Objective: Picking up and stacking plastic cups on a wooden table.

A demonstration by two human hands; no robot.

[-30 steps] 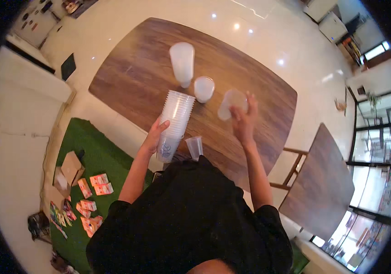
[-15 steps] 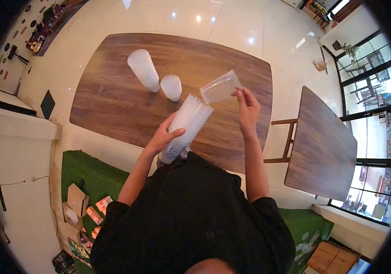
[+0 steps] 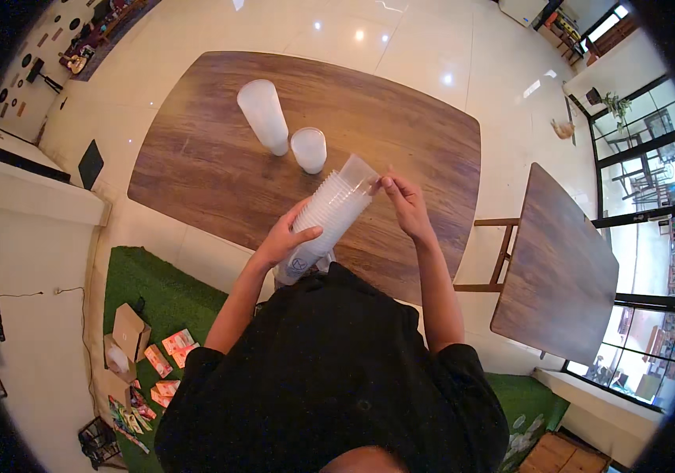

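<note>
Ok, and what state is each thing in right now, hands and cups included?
Left hand: closed around the held stack.
Held stack: nested, tilted.
Right hand: pinching the single cup by its edge.
Single cup: clear, at the held stack's mouth; how far inserted, I can't tell.
Tall stack: standing on the table.
Short stack: standing beside it.

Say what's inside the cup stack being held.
At the mouth of the cup stack, the right hand holds a clear cup; how far inside is unclear. Deeper, nested walls hide the interior.
</note>
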